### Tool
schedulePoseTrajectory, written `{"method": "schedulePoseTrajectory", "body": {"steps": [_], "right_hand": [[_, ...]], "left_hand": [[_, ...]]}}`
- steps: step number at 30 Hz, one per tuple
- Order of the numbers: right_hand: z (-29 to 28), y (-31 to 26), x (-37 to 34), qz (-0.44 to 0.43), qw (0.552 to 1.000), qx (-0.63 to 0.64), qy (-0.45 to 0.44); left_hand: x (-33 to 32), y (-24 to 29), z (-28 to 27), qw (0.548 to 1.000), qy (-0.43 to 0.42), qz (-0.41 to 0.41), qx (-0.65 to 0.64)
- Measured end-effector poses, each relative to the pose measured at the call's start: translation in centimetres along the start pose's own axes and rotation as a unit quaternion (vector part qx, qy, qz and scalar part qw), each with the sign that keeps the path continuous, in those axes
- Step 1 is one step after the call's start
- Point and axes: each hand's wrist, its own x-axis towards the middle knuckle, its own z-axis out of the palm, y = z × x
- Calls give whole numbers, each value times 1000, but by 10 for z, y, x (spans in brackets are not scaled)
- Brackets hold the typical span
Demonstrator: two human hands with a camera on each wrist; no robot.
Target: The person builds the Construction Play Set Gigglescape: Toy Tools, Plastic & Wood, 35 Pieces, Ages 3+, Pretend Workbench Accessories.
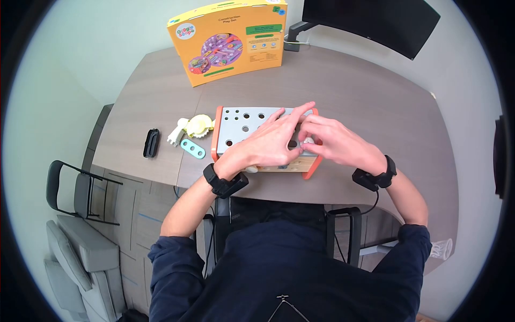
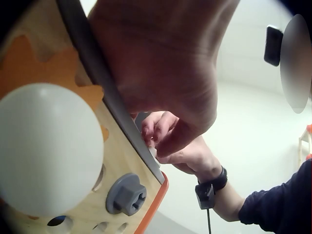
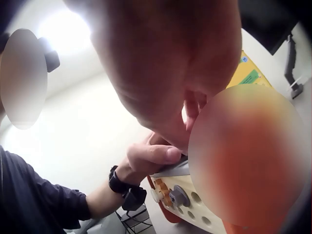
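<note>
A toy workbench with a grey perforated top (image 1: pixel 230 129) and orange ends stands at the desk's middle. My left hand (image 1: pixel 271 142) spreads over its top, fingers fairly straight, thumb near the front edge. The right hand (image 1: pixel 335 140) pinches a small white piece (image 1: pixel 307 141) at the top's right end; its lower part is hidden. Both hands are close together there. On the wooden front panel, the left wrist view shows a grey bolt (image 2: pixel 126 195), an orange gear (image 2: pixel 39 63) and a large white knob (image 2: pixel 48 146).
Left of the bench lie pale yellow toy pieces (image 1: pixel 198 126), a teal strip with holes (image 1: pixel 193 148) and a black case (image 1: pixel 152 143). A yellow box (image 1: pixel 230 43) stands behind, with a monitor (image 1: pixel 375 21) at the back right.
</note>
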Motion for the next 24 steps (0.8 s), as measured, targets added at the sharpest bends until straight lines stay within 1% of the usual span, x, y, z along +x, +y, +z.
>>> {"method": "schedulePoseTrajectory", "body": {"steps": [1, 3, 6, 7, 9, 10, 12, 13, 15, 18, 19, 22, 24], "right_hand": [[5, 2, 0, 3, 999, -34, 17], [15, 6, 2, 10, 993, -103, 53], [9, -4, 8, 133, 959, -249, -2], [0, -9, 9, 158, 958, -236, -27], [-14, -17, 12, 205, 953, -209, -79], [-14, -14, 7, 146, 976, -151, -54], [-14, -4, -6, 22, 999, -31, -2], [-11, -2, -7, 9, 1000, -18, -14], [-7, 2, -8, -16, 999, 7, -41], [-4, 3, -5, -16, 998, -25, -53], [-4, 0, -3, -3, 998, -34, -49], [1, 9, 0, -25, 991, -127, -34], [8, 11, 0, -49, 970, -238, -27]], "left_hand": [[0, 4, -1, 1000, -13, -17, 2], [0, 3, 3, 1000, 6, -8, 18], [1, -9, 11, 998, 37, 19, 46], [1, -13, 13, 997, 48, 29, 54], [0, -2, 6, 999, 7, -19, 33], [0, 1, 3, 999, -12, -42, 23], [0, -7, 2, 1000, 1, -1, 21], [0, -10, 3, 1000, 7, 20, 19], [0, -8, 3, 1000, 5, 12, 21], [0, -3, -1, 1000, -8, -3, 23], [-1, -1, -1, 1000, -15, -11, 22], [-1, 4, -4, 998, -42, -41, 13], [-1, -1, 0, 999, -18, -17, 39]]}}
